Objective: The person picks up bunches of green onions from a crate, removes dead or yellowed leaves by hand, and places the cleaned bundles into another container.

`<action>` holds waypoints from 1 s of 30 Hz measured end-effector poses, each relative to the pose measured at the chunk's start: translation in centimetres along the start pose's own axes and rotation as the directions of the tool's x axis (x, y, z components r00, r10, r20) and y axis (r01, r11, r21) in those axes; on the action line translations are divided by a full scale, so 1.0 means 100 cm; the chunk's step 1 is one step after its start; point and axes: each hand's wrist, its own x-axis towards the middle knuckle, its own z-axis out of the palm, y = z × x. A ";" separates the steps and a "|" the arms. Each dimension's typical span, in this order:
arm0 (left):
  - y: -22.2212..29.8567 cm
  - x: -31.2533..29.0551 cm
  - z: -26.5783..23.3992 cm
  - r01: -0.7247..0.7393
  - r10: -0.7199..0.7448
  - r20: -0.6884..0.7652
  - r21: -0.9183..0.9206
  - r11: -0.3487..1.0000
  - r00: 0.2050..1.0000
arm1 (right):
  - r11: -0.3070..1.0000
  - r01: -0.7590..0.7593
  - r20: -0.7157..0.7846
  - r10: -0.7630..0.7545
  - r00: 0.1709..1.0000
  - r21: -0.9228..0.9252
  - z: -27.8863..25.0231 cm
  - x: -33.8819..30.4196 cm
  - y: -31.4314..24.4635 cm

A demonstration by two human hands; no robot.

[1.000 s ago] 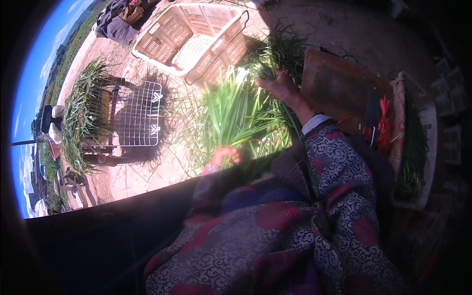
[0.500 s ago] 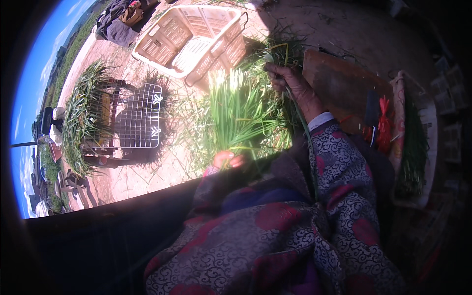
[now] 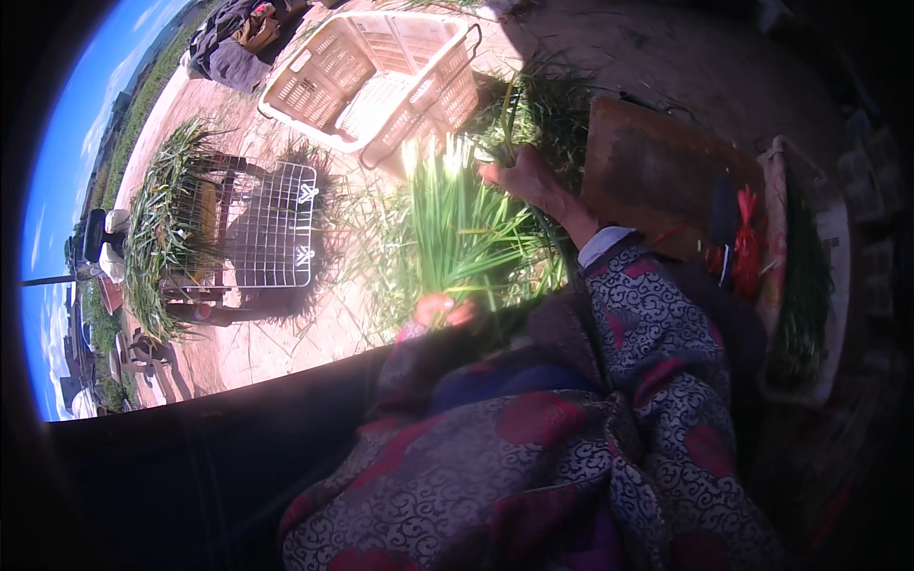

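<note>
A bunch of chives (image 3: 443, 219), long green leaves with pale ends pointing away from me, lies in front of my lap on loose greenery. At the near, leafy end, my left hand (image 3: 444, 310) is closed with curled fingers on the leaves; glare and blur hide part of its grip. To the right of the pale ends, my right hand (image 3: 533, 181) is closed around a few green leaf strands (image 3: 510, 109). They stick up past its fingers, and a long strand trails back along my sleeve.
A white plastic crate (image 3: 381, 90) stands beyond the bunch. Left of it is a white wire rack (image 3: 271, 224) with cut grass (image 3: 157, 228) heaped behind. On the right are a brown board (image 3: 657, 171), red ties (image 3: 746, 238) and a pale crate (image 3: 830, 314) holding greens.
My right hand has moved left and toward me, nearer the pale ends of the bunch, with the strands still in it. My left hand stays in place.
</note>
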 end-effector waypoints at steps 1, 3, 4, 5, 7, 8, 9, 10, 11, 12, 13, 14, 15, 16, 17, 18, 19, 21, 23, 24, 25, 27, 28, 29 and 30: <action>-0.001 0.000 0.001 0.001 -0.001 0.001 0.002 1.000 1.000 | 0.993 0.013 0.009 -0.012 1.000 -0.120 0.011 0.005 0.011; -0.001 0.002 0.001 0.005 -0.005 0.002 0.000 1.000 1.000 | 0.915 -0.026 0.053 0.051 0.997 -0.403 0.017 0.004 0.023; -0.003 0.002 0.001 0.008 -0.008 0.004 -0.004 1.000 1.000 | 0.947 -0.078 0.075 0.106 0.992 -0.313 0.017 0.002 0.023; -0.003 0.002 0.001 0.005 -0.005 0.005 -0.004 1.000 1.000 | 0.967 -0.132 0.102 0.157 0.982 -0.220 0.017 0.000 0.023; -0.004 0.007 0.000 0.021 -0.021 0.018 -0.016 1.000 1.000 | 0.971 -0.234 0.184 0.237 0.954 -0.037 0.007 0.002 0.031; -0.005 0.008 -0.001 0.024 -0.023 0.026 -0.021 1.000 0.999 | 0.956 -0.287 0.230 0.268 0.936 0.053 0.002 0.003 0.035; -0.004 0.007 -0.002 0.017 -0.017 0.026 -0.023 1.000 1.000 | 0.946 -0.306 0.235 0.274 0.932 0.109 0.001 0.001 0.029; -0.004 0.007 -0.004 0.012 -0.011 0.029 -0.028 1.000 1.000 | 0.932 -0.324 0.241 0.281 0.929 0.164 -0.001 -0.002 0.024; -0.004 0.007 -0.005 0.010 -0.009 0.037 -0.032 0.999 0.999 | 0.914 -0.342 0.246 0.288 0.926 0.218 -0.003 -0.005 0.018; -0.003 0.007 -0.006 0.003 -0.001 0.041 -0.032 0.999 0.999 | 0.855 -0.374 0.353 0.247 0.902 0.359 -0.008 -0.009 0.015; -0.001 0.005 -0.008 -0.008 0.009 0.040 -0.034 0.999 0.999 | 0.642 -0.450 0.453 0.175 0.874 0.621 -0.008 -0.011 -0.001; 0.000 0.001 -0.009 -0.024 0.025 0.039 -0.036 0.999 0.999 | 0.565 -0.390 0.369 0.156 0.916 0.728 -0.013 -0.014 -0.017; 0.001 -0.001 -0.010 -0.035 0.037 0.044 -0.037 0.999 0.998 | 0.482 -0.313 0.276 0.149 0.950 0.818 -0.020 -0.019 -0.041; 0.002 -0.001 -0.011 -0.048 0.050 0.048 -0.038 0.998 0.998 | 0.455 -0.256 0.274 0.028 0.961 0.853 -0.036 -0.018 -0.048; 0.003 -0.003 -0.012 -0.059 0.061 0.052 -0.041 0.997 0.997 | 0.419 -0.206 0.267 -0.092 0.959 0.884 -0.054 -0.015 -0.050; 0.005 0.009 -0.010 -0.038 0.041 0.073 -0.046 0.998 0.996 | 0.431 -0.164 0.240 -0.127 0.963 0.888 -0.080 -0.018 -0.054; 0.005 0.005 -0.008 -0.052 0.055 0.067 -0.044 0.998 0.996 | 0.420 -0.151 0.244 -0.178 0.953 0.895 -0.090 -0.017 -0.052; 0.006 -0.001 -0.005 -0.051 0.053 0.041 -0.049 0.997 0.998 | 0.492 -0.128 0.193 -0.084 0.978 0.861 -0.084 -0.018 -0.052; 0.005 -0.001 -0.005 -0.041 0.043 0.032 -0.044 0.998 0.999 | 0.644 -0.141 0.016 0.197 0.980 0.751 -0.054 -0.026 -0.058; 0.004 0.001 -0.004 -0.031 0.032 0.031 -0.039 0.999 0.999 | 0.654 -0.221 0.139 0.175 0.975 0.724 -0.044 -0.022 -0.051; 0.004 0.001 -0.003 -0.032 0.033 0.024 -0.031 0.999 0.999 | 0.791 -0.229 0.177 0.153 0.972 0.567 -0.033 -0.017 -0.048; 0.002 0.002 -0.001 -0.009 0.009 0.018 -0.022 1.000 1.000 | 0.980 -0.041 0.160 0.010 0.987 0.196 -0.018 -0.018 -0.036; 0.000 0.004 0.000 0.001 -0.001 0.013 -0.011 1.000 1.000 | 0.994 -0.079 0.119 0.070 0.990 0.070 -0.005 -0.006 -0.011; 0.000 0.006 0.001 0.014 -0.014 0.007 -0.003 1.000 1.000 | 0.991 -0.124 0.073 0.128 0.989 -0.056 0.010 0.007 0.018; -0.002 0.003 0.001 0.018 -0.018 -0.004 0.002 1.000 1.000 | 0.941 0.005 -0.047 -0.022 0.999 -0.339 0.027 0.011 0.042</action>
